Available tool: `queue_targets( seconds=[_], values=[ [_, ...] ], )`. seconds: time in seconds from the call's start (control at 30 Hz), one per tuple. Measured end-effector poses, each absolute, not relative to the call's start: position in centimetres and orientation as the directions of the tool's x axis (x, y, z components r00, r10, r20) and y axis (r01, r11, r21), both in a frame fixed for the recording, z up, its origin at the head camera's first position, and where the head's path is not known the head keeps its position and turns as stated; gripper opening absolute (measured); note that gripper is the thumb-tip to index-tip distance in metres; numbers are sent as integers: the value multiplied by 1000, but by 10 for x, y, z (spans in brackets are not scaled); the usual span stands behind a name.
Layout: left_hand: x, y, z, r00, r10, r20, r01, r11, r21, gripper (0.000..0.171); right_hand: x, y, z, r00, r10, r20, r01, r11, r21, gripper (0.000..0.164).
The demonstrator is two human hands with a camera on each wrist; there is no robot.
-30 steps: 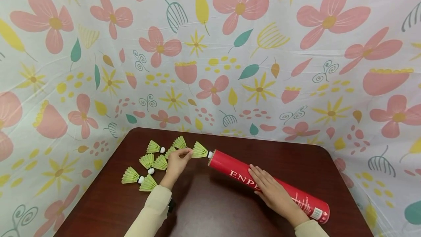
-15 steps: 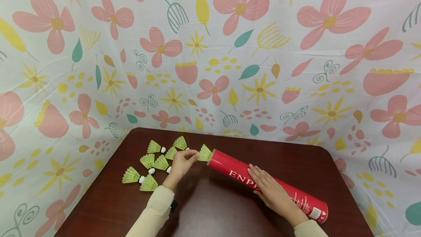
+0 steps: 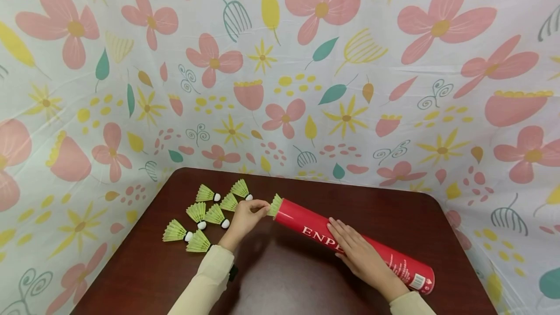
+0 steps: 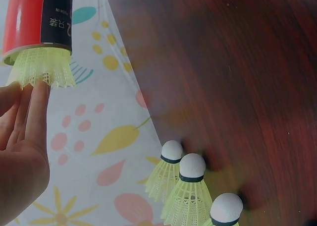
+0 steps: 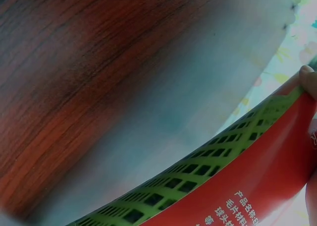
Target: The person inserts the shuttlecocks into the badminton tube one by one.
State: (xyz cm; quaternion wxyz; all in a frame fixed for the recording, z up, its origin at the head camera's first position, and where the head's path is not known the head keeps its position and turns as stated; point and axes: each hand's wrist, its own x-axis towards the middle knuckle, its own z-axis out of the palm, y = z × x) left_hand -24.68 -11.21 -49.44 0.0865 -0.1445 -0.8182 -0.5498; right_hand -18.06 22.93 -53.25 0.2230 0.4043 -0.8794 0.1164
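Observation:
A red shuttlecock tube (image 3: pixel 302 218) lies slanted on the table, its mouth facing left. Part of a yellow shuttlecock (image 3: pixel 274 206) sticks out of that mouth, skirt outward and cork hidden inside. My left hand (image 3: pixel 242 220) pinches the skirt's edge; in the left wrist view thumb and fingertips meet the netted rim just below the tube's lip. Across the tube's middle my right hand (image 3: pixel 358 254) holds it, fingers over the top and thumb on the near side. The right wrist view shows the tube's printed side (image 5: pixel 247 186) under that hand.
Several loose yellow shuttlecocks (image 3: pixel 197 213) with white corks lie on the left of the dark wooden table (image 3: pixel 280 276). A flower-printed cloth (image 3: pixel 280 72) rises behind the table and along its sides.
My left hand has moved right, pushing the shuttlecock from the tube's mouth to mostly inside. The right hand stays on the tube, which has shifted slightly left.

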Motion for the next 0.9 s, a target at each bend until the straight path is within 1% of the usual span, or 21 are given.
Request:
queue_targets(
  seconds=[0.2, 0.4, 0.67, 0.9],
  values=[
    [-247, -111, -496, -942, 163, 292, 333, 378, 864, 7, -182, 227, -531, -565, -665, 488, -770, 638, -22, 64],
    [-247, -106, -497, -939, 192, 286, 339, 364, 867, 8, -183, 225, -531, -572, -664, 482, -760, 650, -7, 67],
    [-249, -105, -497, -934, 213, 286, 346, 349, 871, 6, -184, 225, -532, -571, -665, 481, -762, 647, -11, 66],
    [-250, -108, -500, -937, 224, 268, 328, 294, 898, 8, -184, 224, -531, -570, -665, 483, -762, 647, -8, 68]
  ],
)
